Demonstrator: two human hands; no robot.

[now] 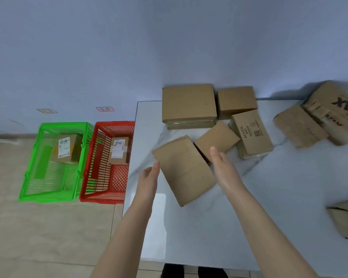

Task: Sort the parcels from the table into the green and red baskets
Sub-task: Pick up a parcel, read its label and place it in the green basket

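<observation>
"Pale blue wall (109, 47), tiled floor (38, 227), a white table (249, 207) set against the wall. And the hands?"

"Both reach out over the table, apart, with fingers straight and nothing clasped. The left hand (149, 174) has its fingertips at the left edge of a plain brown parcel (184, 171). The right hand (222, 160) stands edge-on at its right side. The parcel lies flat and askew between them. I cannot tell whether either hand truly presses it."

"The others?"

"Just beyond the right hand's fingertips lies a second flat parcel (217, 138), touching the first. Past that is a box printed MYFA (251, 133). Farther on, by the wall, a large box (189, 105) sits beside a smaller box (236, 101). Well to the right of the right hand there is a heap of boxes (317, 121)."

"The baskets?"

"They are on the floor, left of the left hand. The red basket (102, 199) is just beside the table, and the green basket (46, 198) is against its far side. The red one holds a labelled box (120, 150), and the green one holds another labelled carton (65, 149)."
</observation>
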